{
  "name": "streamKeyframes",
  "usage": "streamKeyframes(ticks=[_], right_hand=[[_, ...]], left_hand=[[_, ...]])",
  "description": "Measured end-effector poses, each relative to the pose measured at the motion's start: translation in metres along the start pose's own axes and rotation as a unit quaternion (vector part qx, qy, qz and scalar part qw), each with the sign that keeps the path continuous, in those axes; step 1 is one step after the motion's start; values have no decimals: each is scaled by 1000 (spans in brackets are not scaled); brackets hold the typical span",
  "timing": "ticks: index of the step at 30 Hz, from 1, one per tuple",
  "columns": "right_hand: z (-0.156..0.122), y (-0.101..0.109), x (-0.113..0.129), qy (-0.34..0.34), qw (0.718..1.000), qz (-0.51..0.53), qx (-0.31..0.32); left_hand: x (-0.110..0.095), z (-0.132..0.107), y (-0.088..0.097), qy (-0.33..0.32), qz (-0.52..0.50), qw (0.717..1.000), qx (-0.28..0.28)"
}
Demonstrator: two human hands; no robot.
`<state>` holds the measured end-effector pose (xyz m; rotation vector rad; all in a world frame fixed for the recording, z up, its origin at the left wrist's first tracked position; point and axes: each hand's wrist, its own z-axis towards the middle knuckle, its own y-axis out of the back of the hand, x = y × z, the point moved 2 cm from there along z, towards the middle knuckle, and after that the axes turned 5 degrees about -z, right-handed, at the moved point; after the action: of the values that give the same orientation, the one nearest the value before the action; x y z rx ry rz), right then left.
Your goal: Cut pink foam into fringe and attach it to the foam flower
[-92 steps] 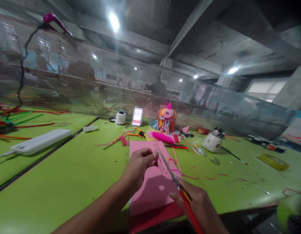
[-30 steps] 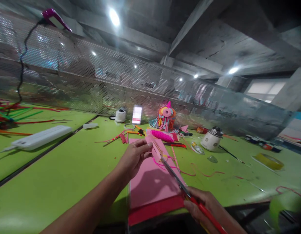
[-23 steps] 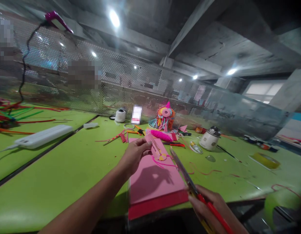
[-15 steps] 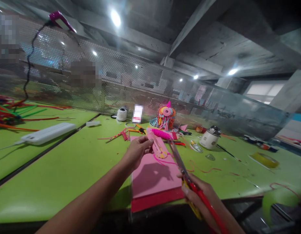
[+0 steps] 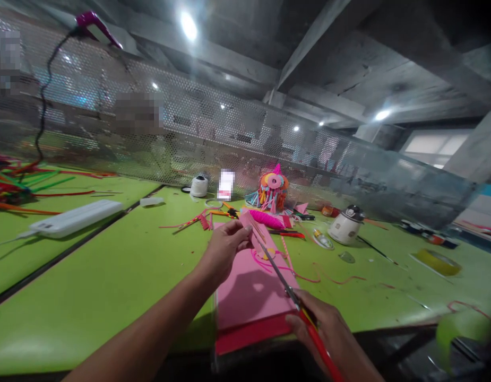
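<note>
Between the thumb and fingers of my left hand (image 5: 228,241) is a strip of pink paper (image 5: 250,222), held above the sheets. My right hand (image 5: 319,318) grips a pair of scissors (image 5: 283,278) with red and yellow handles. The long blades point up and left, their tips at the lower part of the pink strip; whether they touch it I cannot tell. Below lie a pink paper sheet (image 5: 245,297) and a red sheet (image 5: 249,338), stacked at the table's front edge. A small yellow and pink paper piece (image 5: 265,254) shows behind the blades, near a loop of pink cord.
A bright pink yarn bundle (image 5: 265,218) and a tasselled paper ornament (image 5: 272,188) stand beyond the sheets. To the right are a white jar with a dark lid (image 5: 346,225) and yellow tape (image 5: 436,262). A white power strip (image 5: 76,217) lies left on the green table (image 5: 110,297).
The scissors have swung left and down, their blades coming from apart to closed together, with tips now at the pink strip. My left hand has stayed nearly in place.
</note>
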<state>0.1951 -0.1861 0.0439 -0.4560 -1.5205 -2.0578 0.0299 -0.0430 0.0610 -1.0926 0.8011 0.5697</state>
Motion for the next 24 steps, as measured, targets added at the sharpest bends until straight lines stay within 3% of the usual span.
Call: streamKeyframes(ticks=[4,9,17,24], right_hand=[[-2,-10,-16,-68,992,80,72],[-9,-16,-29,-149,956,201,151],[-7,-15,-25,-153,955,216,136],[-7,-15,-22,-119,984,112,76]], left_hand=[[-1,1,0,11,11,1000,-24],[-1,1,0,21,22,999,-35],[3,0,-1,29,37,998,-34],[2,-1,-4,22,41,998,-39]])
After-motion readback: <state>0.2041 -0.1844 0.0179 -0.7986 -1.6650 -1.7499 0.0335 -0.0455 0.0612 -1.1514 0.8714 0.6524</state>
